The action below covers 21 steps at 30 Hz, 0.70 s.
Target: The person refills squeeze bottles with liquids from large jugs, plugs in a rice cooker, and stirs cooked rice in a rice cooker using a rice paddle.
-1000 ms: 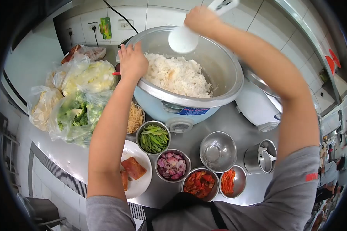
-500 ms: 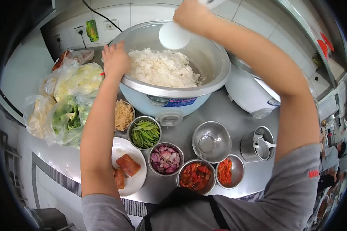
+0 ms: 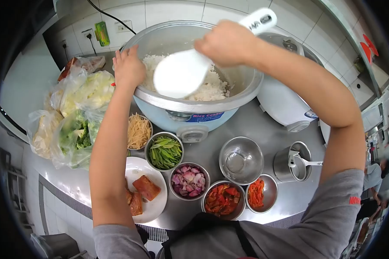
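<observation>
A large light-blue rice cooker (image 3: 183,113) stands at the back of the steel counter, its pot holding cooked white rice (image 3: 215,87). My right hand (image 3: 229,44) is closed around a big white rice paddle (image 3: 181,74), whose blade is over the rice and hides part of it. Whether the blade touches the rice, I cannot tell. My left hand (image 3: 129,67) rests on the left rim of the pot with its fingers stretched out, holding nothing.
Left are plastic bags of vegetables (image 3: 80,125) and a plate of meat pieces (image 3: 153,207). In front stand metal bowls of green slices (image 3: 164,152), chopped onion (image 3: 188,181) and red peppers (image 3: 222,200), plus a bare bowl (image 3: 241,159). A second cooker (image 3: 281,99) is right.
My right hand has come down and toward me, bringing the paddle's blade from the pot's back rim to over the rice. My left hand stays on the rim.
</observation>
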### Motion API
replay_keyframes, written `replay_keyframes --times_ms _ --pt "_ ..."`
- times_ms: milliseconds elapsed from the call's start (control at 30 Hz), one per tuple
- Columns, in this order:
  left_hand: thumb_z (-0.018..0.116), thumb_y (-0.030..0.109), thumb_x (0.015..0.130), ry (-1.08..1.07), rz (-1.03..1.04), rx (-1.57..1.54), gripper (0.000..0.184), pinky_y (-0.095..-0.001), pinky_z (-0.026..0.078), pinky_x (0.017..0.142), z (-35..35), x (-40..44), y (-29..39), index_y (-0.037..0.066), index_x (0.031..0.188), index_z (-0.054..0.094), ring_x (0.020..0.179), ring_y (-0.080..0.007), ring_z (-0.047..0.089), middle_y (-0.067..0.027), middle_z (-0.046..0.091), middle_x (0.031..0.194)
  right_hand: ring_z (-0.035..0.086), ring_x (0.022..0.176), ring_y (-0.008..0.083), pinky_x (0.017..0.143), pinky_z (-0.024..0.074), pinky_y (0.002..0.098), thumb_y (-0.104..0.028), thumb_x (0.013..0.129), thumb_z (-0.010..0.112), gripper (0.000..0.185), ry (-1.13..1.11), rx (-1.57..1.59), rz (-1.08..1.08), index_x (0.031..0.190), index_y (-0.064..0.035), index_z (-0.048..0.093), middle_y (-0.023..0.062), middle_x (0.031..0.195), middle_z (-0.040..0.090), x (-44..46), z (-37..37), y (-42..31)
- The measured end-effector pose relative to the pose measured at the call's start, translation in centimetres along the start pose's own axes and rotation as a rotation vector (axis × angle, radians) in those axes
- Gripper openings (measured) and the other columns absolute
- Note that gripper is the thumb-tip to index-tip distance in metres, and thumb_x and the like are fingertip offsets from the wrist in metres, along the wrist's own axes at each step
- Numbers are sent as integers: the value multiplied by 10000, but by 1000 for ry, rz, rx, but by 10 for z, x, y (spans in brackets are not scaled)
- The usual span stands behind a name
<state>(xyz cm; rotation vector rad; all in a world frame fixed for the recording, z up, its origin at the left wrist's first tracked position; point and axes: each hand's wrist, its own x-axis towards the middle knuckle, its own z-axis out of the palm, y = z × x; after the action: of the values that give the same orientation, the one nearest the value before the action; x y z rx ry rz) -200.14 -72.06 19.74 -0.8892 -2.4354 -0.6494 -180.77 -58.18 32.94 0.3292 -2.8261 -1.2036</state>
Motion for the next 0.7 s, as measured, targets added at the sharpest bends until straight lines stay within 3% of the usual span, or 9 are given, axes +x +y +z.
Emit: replay_keyframes --times_ms 67,133,233,467,533,700 --pt "449 101 770 3 13 1 504 -457 183 1058 0 1 0 111 1273 405 1267 -383 260 -163 404 1295 631 639 249 575 494 361 -120 690 552 149 -145 65 -61 814 -48 591 121 650 623 -14 40 -13" --pt "438 92 775 8 20 -10 498 -459 186 1056 0 0 1 112 1271 406 1265 -383 265 -158 410 1293 637 767 266 664 504 385 -109 683 603 107 -290 224 74 776 -69 639 128 770 645 -29 70 -14" --pt "430 87 785 6 31 -23 494 -458 184 1057 -2 -1 1 123 1277 403 1267 -381 262 -154 407 1298 631 804 273 688 500 383 -87 680 602 131 -392 272 235 800 -67 651 133 822 646 -24 110 0" --pt "422 99 808 -10 27 13 486 -453 179 1059 -1 1 0 143 1291 385 1272 -375 253 -145 392 1312 631 818 268 678 503 375 -87 677 601 152 -306 267 389 810 -56 668 119 837 652 23 131 9" --pt "420 115 837 -8 19 26 453 -484 203 1043 2 2 -2 169 1285 385 1256 -389 275 -136 392 1316 636 805 259 667 504 370 -103 677 611 135 -242 39 259 791 -75 678 102 825 657 31 119 22" --pt "436 107 830 9 39 39 454 -493 214 1035 7 2 -4 163 1278 387 1252 -390 280 -139 398 1306 641 787 247 660 507 362 -109 688 609 114 -160 -129 397 772 -80 680 112 818 659 27 88 80"
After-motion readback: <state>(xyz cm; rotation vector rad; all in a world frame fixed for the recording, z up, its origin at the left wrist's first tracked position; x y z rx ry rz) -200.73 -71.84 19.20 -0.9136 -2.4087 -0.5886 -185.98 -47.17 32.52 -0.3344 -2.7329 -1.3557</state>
